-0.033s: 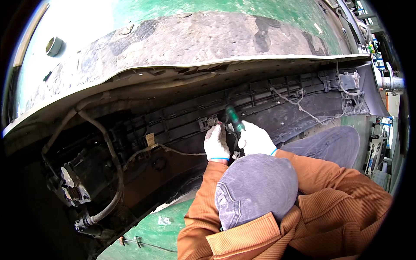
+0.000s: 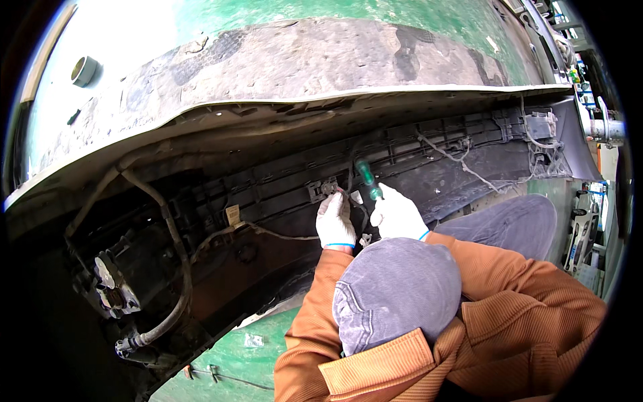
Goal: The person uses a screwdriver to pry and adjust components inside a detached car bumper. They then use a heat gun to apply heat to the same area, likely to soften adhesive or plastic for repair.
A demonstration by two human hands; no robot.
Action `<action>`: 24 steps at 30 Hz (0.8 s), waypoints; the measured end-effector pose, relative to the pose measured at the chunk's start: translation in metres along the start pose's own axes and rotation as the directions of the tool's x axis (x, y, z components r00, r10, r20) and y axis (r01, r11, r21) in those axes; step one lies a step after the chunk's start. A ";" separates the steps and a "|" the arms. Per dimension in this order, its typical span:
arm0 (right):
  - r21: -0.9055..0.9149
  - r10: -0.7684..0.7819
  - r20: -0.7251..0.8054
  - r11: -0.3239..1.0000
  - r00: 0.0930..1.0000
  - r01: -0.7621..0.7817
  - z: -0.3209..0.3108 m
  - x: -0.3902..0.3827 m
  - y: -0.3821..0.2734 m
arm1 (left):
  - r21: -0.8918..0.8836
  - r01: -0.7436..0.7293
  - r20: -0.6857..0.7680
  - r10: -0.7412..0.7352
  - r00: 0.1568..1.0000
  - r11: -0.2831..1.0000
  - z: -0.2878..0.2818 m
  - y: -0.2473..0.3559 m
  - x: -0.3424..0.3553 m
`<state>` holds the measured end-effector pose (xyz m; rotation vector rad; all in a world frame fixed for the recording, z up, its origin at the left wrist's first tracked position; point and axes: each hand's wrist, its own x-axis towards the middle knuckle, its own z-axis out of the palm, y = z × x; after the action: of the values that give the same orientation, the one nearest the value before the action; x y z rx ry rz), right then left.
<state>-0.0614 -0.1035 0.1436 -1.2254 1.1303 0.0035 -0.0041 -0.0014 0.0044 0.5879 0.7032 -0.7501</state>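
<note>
A long dark plastic vehicle part (image 2: 429, 174), like a bumper seen from inside, lies across the view with ribs, clips and cables. My left hand (image 2: 334, 224), in a white glove, pinches a small connector with thin wire (image 2: 338, 191) at a grey bracket (image 2: 320, 191). My right hand (image 2: 396, 214), also gloved, grips a green-handled tool (image 2: 367, 175) just right of that bracket; the tool is blurred and its tip is hard to make out. A pale tag (image 2: 233, 215) hangs on wiring to the left.
A thick hose (image 2: 161, 201) loops at the left beside a metal-fitted housing (image 2: 110, 288). Beyond the part are a grey mat (image 2: 301, 57) and a cylindrical container (image 2: 83, 71) on green floor. My knee (image 2: 509, 221) is at the right. Metal equipment (image 2: 603, 127) stands at the far right.
The green-handled tool in my right hand has shifted slightly up and to the right. My left hand stays in place on the connector.
</note>
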 end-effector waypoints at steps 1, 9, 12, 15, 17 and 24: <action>-0.151 -0.067 0.110 0.985 0.992 0.084 -0.004 0.004 0.015 | -0.001 0.008 0.001 -0.008 1.000 1.000 0.000 0.002 -0.002; 0.297 0.146 0.079 0.941 0.986 -0.163 -0.005 0.005 0.015 | -0.016 0.030 -0.015 -0.030 0.999 0.999 0.000 0.001 -0.001; -0.019 0.152 0.053 0.988 0.987 -0.152 0.003 0.000 0.010 | -0.018 0.028 0.016 -0.028 0.999 0.999 0.001 0.003 -0.001; 0.126 0.268 0.206 0.947 0.941 -0.297 -0.004 0.003 0.003 | 0.001 0.032 -0.004 -0.032 0.999 0.999 0.004 0.003 -0.003; 0.035 0.227 0.123 0.972 0.966 -0.233 -0.005 0.006 0.004 | 0.061 0.024 -0.010 -0.024 1.000 0.998 0.000 0.003 -0.001; 0.138 0.275 0.164 0.944 0.947 -0.298 -0.011 0.004 0.012 | 0.208 0.016 -0.093 0.004 0.996 0.978 0.011 0.006 -0.007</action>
<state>-0.0729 -0.1091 0.1333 -0.8938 1.1512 0.2145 0.0008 -0.0027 0.0181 0.8161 0.7168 -0.8119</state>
